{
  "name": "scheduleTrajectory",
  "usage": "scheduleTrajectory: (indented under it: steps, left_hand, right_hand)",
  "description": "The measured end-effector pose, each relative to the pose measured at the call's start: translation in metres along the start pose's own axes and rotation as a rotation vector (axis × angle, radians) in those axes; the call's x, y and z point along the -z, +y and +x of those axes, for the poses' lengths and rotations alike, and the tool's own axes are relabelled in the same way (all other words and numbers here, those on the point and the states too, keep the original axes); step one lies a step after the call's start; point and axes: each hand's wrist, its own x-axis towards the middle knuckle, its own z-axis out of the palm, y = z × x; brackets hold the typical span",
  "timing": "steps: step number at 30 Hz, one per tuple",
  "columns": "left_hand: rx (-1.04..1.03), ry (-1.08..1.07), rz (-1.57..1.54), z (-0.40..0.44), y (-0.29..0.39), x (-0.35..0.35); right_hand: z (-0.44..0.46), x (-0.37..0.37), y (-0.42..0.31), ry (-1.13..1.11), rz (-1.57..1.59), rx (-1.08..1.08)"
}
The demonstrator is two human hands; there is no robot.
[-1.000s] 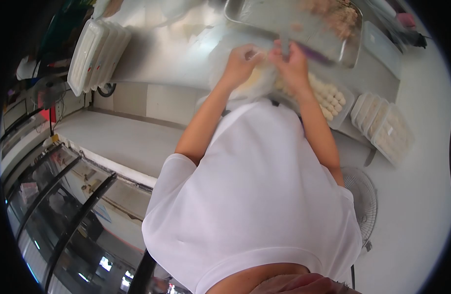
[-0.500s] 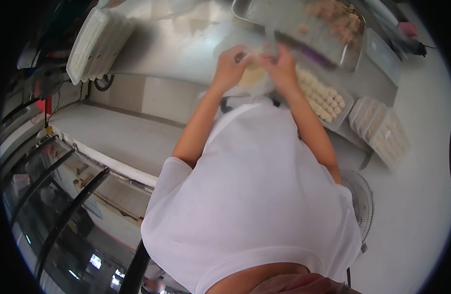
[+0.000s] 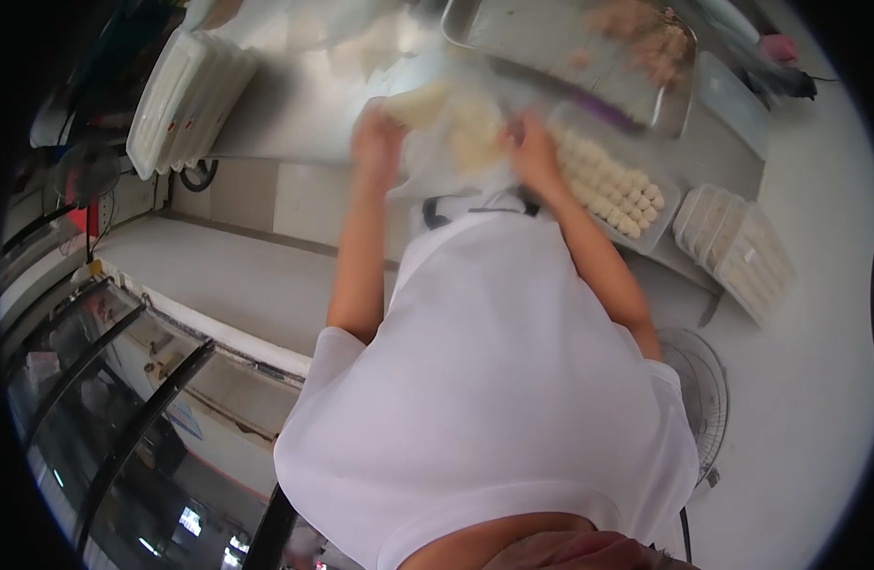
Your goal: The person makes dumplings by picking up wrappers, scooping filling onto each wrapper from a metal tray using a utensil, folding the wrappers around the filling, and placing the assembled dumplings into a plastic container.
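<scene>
Across the metal bench (image 3: 304,109) we read the arrangement by one line, left to right. Near its front edge lies a filmy whitish sheet (image 3: 422,157), partly lit through. Above it, a thin yellow sheet (image 3: 420,104) runs sideways from the left hand (image 3: 377,147), its long axis roughly level and pointing toward our right. The left grip looks pinched on its near end, though blur softens the contact. Next along sits a yellow patch (image 3: 475,133), longer away from the body than across, and just beside its right edge is the right hand (image 3: 534,157) — clearly the nearer of the two to that patch. Its fingers are drawn together, narrow; whether they hold anything we can't make out.

Now we count, big to small. One metal tray (image 3: 551,52) stands beyond the right hand, with one main heap of pink mix (image 3: 646,43) and a few stray bits. At far left, at least four white containers (image 3: 175,104) stack together; at far right, about four clear containers (image 3: 741,247) overlap. One plastic box (image 3: 667,211) holds small pale balls (image 3: 627,195) — more than twenty, the rest too smeared to number.
</scene>
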Motion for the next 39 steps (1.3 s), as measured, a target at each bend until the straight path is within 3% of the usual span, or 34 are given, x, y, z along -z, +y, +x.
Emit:
scheduleTrajectory:
  steps: [2,3,5,7,11,14,18,20,24,26,30,32,35,36,38,39]
  left_hand:
    - [-0.044,0.015,0.076,0.005,0.005,0.009]
    - [-0.046,0.011,0.072,0.005,0.005,0.007]
    - [-0.018,0.087,0.034,0.007,0.004,0.004]
    - [0.054,0.106,0.064,0.008,0.000,0.003]
    - [0.144,0.057,0.200,0.005,-0.005,-0.025]
    - [0.211,-0.004,0.060,0.014,-0.022,-0.028]
    - [0.189,-0.066,0.065,0.021,-0.023,-0.033]
    - [0.145,-0.169,-0.072,0.026,-0.028,-0.028]
    - [0.210,-0.031,-0.118,0.031,-0.022,-0.050]
    - [0.232,0.060,-0.218,0.037,-0.028,-0.052]
    - [0.270,0.061,-0.321,0.055,-0.050,-0.058]
    - [0.188,0.011,-0.072,0.063,-0.066,-0.061]
    - [0.219,0.070,-0.313,0.066,-0.056,-0.109]
    - [0.218,0.074,-0.312,0.067,-0.054,-0.122]
    - [0.256,-0.023,-0.379,0.074,-0.053,-0.144]
    - [0.260,-0.029,-0.376,0.078,-0.055,-0.150]
  right_hand:
    - [0.005,-0.001,0.028,0.126,-0.129,0.305]
    - [0.005,0.010,0.028,0.130,-0.132,0.308]
    - [0.005,0.044,0.015,-0.069,0.193,-0.008]
    - [0.019,0.085,0.006,0.019,0.053,0.047]
    - [0.082,0.163,0.058,0.243,-0.630,0.245]
    - [0.110,0.191,0.071,0.079,-0.910,0.125]
    - [0.129,0.185,0.074,-0.038,-0.852,0.130]
    - [0.133,0.177,0.082,-0.112,-0.743,0.326]
    - [0.132,0.170,0.054,-0.219,-0.674,0.341]
    - [0.136,0.171,0.058,-0.269,-0.461,0.281]
    - [0.130,0.179,0.049,-0.312,-0.338,0.184]
    - [0.114,0.176,0.033,-0.275,-0.045,0.052]
    - [0.078,0.155,0.007,-0.114,0.124,0.209]
    - [0.066,0.145,0.001,-0.118,0.126,0.208]
    - [0.046,0.125,-0.004,0.134,-0.231,0.383]
    - [0.040,0.120,0.000,0.142,-0.231,0.381]
